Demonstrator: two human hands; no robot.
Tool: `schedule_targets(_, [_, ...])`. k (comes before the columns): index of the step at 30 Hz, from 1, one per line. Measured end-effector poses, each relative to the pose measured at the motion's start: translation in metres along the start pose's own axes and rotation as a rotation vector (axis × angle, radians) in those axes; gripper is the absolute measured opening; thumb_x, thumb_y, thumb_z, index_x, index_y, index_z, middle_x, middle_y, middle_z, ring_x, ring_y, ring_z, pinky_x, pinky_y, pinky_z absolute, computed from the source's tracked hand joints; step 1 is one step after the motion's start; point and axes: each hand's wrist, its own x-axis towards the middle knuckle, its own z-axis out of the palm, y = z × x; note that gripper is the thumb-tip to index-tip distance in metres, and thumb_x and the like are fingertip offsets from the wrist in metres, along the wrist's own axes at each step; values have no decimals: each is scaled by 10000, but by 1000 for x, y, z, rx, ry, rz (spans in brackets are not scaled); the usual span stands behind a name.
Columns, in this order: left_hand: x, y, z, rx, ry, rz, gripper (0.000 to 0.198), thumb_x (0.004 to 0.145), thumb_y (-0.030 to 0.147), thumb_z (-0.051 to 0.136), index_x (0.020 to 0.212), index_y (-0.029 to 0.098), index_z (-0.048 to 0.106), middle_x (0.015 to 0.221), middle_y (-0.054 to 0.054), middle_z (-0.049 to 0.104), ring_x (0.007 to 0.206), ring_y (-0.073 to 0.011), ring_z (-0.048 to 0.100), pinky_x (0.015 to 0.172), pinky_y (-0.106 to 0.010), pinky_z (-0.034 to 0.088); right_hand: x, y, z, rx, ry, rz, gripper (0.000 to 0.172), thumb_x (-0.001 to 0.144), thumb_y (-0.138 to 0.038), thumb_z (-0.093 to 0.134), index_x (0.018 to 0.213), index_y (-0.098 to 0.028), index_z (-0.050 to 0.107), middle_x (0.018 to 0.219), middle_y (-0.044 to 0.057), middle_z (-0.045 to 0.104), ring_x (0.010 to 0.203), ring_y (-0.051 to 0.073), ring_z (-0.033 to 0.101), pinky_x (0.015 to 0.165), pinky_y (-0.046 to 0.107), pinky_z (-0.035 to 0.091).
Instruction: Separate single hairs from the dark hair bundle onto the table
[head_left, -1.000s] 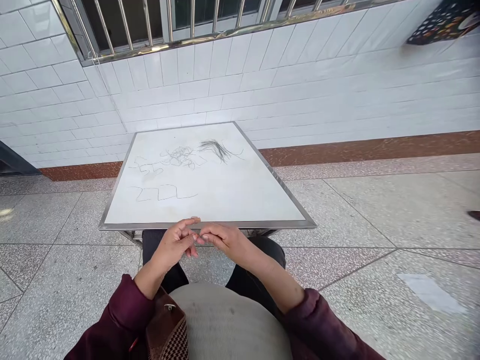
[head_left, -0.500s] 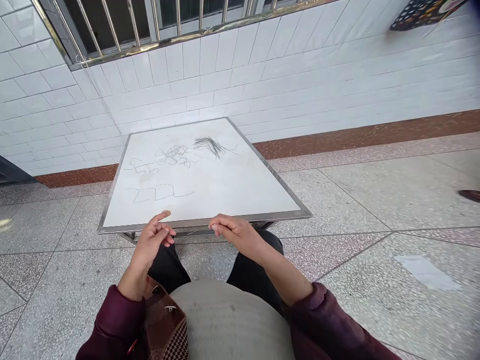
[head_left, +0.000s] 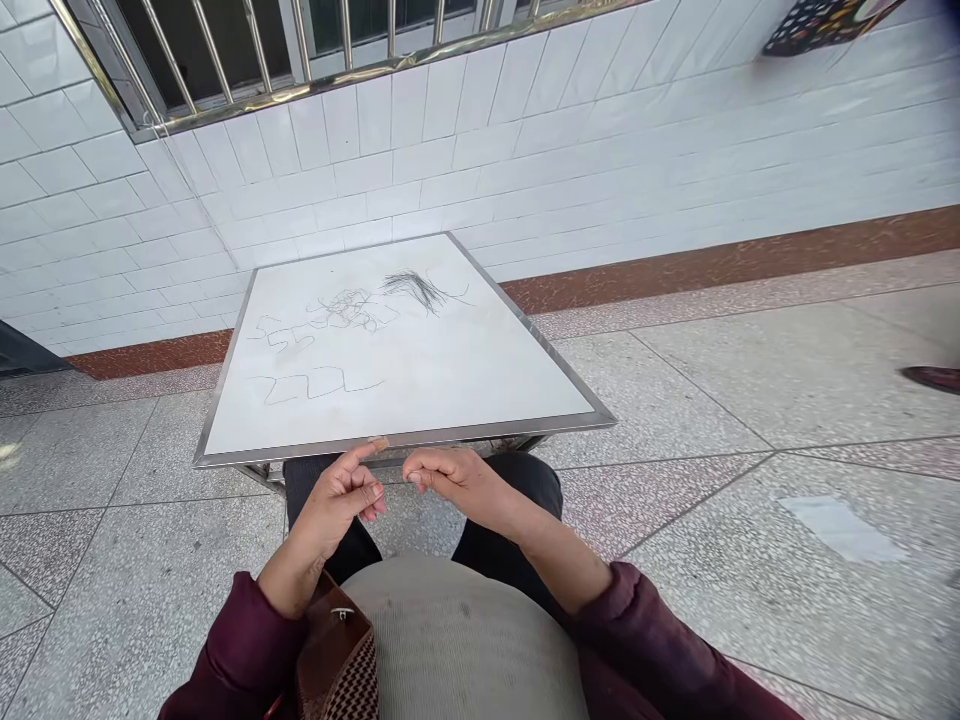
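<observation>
My left hand (head_left: pixel 339 495) and my right hand (head_left: pixel 450 475) hover over my lap, just below the front rim of a small white table (head_left: pixel 450 390). My left index finger sticks up toward the rim; the other fingers are curled. My right fingertips are pinched together, a short gap from the left hand. What either pinch holds is too thin to see. On the tabletop lie a dark tuft of hair (head_left: pixel 416 287), a loose tangle of strands (head_left: pixel 349 308) and zigzag strands (head_left: pixel 315 383).
A white tiled wall with a barred window (head_left: pixel 300 40) stands behind the table. A brown checkered bag (head_left: pixel 337 660) rests at my left side. Terrazzo floor surrounds the table, with a pale patch (head_left: pixel 840 528) and a dark shoe (head_left: pixel 934 377) at right.
The hands touched fingertip to fingertip, drew apart along the table's edge, and have now come closer again. The view shifted slightly.
</observation>
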Motion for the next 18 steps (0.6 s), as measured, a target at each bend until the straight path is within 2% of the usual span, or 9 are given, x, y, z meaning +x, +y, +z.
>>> schedule_targets(6, [-10,6,-4,13,30,-19,626,792,332,685,1374,201,495,623,28,591,532,-91,512,522,-200,397,1,1,2,34,1,35,239,903,-373,488,792,-220,634,677,-17,558,616,124,486,578,240,375])
schedule_targets(13, [-13,10,-11,-62,149,-60,598,782,339,687,1327,164,515,618,25,598,495,-77,471,500,-202,359,-2,-6,1,170,34,159,222,882,-404,507,801,-226,611,697,-16,541,517,95,442,480,219,395])
schedule_targets(18, [-15,17,-30,42,389,71,502,826,396,621,1261,154,559,609,26,582,518,-93,472,515,-217,371,-6,-9,-3,190,93,218,229,881,-427,509,817,-223,593,691,-14,557,499,91,448,455,218,396])
